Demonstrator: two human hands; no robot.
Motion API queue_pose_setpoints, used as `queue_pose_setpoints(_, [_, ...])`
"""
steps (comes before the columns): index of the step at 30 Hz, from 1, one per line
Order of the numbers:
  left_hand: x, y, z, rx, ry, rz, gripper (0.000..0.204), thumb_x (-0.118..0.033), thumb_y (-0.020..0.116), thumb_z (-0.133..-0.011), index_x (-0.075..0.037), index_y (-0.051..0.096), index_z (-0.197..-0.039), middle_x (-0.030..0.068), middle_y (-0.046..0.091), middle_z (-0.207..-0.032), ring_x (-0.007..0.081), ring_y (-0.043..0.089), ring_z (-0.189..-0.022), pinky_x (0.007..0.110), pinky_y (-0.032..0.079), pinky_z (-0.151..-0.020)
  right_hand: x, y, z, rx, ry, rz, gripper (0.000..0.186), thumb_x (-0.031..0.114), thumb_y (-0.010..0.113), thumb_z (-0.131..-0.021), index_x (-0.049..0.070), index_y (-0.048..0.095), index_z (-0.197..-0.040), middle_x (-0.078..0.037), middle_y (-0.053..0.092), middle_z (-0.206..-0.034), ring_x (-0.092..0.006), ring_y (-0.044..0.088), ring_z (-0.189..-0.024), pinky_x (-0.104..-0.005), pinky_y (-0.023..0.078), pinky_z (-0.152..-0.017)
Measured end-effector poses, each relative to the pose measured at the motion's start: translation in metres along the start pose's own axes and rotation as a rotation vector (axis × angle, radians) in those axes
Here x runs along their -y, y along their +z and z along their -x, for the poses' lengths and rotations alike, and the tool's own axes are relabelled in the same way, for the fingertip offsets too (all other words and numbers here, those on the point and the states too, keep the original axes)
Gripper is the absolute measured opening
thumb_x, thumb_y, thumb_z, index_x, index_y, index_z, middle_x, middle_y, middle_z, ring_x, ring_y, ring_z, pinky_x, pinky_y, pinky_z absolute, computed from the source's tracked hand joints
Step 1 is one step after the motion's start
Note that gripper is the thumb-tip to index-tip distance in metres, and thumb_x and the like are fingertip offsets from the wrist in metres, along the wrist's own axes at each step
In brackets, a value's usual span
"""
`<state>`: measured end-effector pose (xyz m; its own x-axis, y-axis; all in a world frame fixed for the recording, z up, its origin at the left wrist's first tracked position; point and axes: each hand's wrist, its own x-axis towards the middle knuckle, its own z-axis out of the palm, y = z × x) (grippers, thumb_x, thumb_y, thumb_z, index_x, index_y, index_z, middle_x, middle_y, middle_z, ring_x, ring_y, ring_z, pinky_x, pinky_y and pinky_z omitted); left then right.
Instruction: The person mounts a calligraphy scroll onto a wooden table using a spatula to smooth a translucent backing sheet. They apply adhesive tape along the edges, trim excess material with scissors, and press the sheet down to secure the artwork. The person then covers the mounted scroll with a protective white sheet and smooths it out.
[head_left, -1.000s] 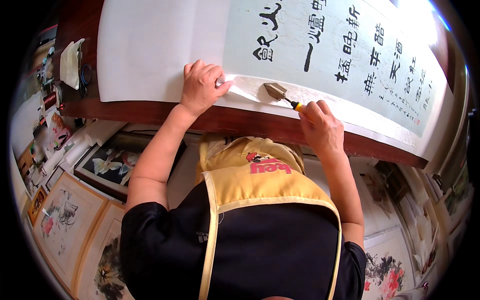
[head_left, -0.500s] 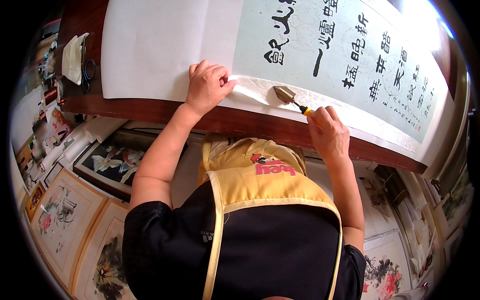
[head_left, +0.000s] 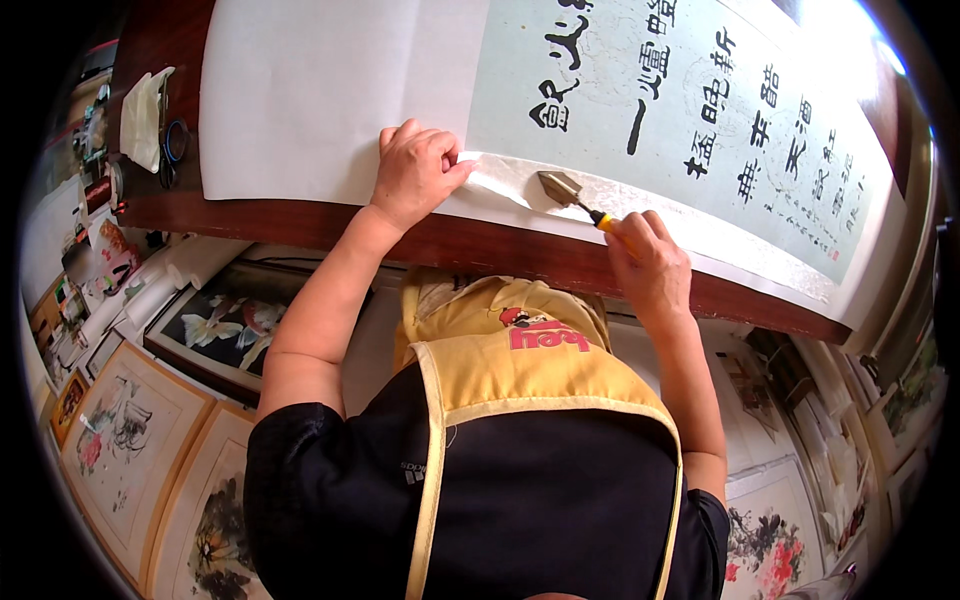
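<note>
A sheet of calligraphy (head_left: 590, 90) in black on pale blue-green paper lies over a larger white backing sheet (head_left: 300, 110). Along its near edge runs a whitish patterned strip (head_left: 660, 205), whose left end is lifted and curled. My left hand (head_left: 418, 175) pinches that end between thumb and fingers. My right hand (head_left: 652, 262) is closed round the yellow handle of a small tacking iron (head_left: 559, 188). Its pointed metal head rests on the strip, a short way right of the curled part.
The dark red wooden table (head_left: 250, 222) has its front edge close to my yellow apron (head_left: 540, 370). At the table's left lie folded cream cloths (head_left: 145, 120) and blue-handled scissors (head_left: 175, 145). Framed paintings (head_left: 125, 430) lean below on the left, with another flower painting (head_left: 775, 530) at lower right.
My right hand has slid the tacking iron slightly left along the strip, toward the lifted end. My left hand keeps its pinch in nearly the same place.
</note>
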<state>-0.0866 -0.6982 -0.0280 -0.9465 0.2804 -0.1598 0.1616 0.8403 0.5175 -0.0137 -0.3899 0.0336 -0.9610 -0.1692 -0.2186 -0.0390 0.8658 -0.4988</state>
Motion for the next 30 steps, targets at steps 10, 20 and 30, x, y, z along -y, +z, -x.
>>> queue_pose_setpoints(10, [-0.001, -0.001, 0.001, -0.043, -0.028, 0.040, 0.029, -0.029, 0.081, -0.079, -0.014, 0.057, -0.079, -0.0043, 0.056, -0.067, 0.0187, 0.050, -0.079, 0.035, 0.034, -0.079, 0.046, 0.025, -0.021, -0.004, -0.032, 0.004, 0.010, 0.021, 0.066, -0.093, 0.014, 0.059, -0.093, -0.006, 0.056, -0.085, -0.0316, 0.064, -0.068, -0.0440, 0.051, -0.055])
queue_pose_setpoints(20, [-0.005, 0.003, 0.027, -0.140, -0.057, 0.125, 0.042, -0.023, 0.077, -0.085, -0.004, 0.051, -0.112, 0.0041, 0.065, -0.078, 0.0225, 0.062, -0.080, 0.039, 0.045, -0.078, 0.055, 0.029, -0.020, -0.036, 0.028, 0.008, 0.010, 0.020, 0.065, -0.093, 0.014, 0.058, -0.092, -0.005, 0.059, -0.086, -0.0325, 0.065, -0.069, -0.0441, 0.052, -0.055])
queue_pose_setpoints(30, [-0.010, 0.028, 0.036, -0.197, -0.146, 0.277, 0.047, -0.016, 0.078, -0.084, 0.001, 0.045, -0.114, 0.0060, 0.063, -0.071, 0.0211, 0.061, -0.064, 0.037, 0.049, -0.069, 0.030, -0.008, 0.003, -0.199, 0.107, -0.244, 0.009, 0.009, 0.071, -0.089, 0.009, 0.064, -0.095, -0.008, 0.062, -0.086, -0.0316, 0.063, -0.068, -0.0399, 0.049, -0.057])
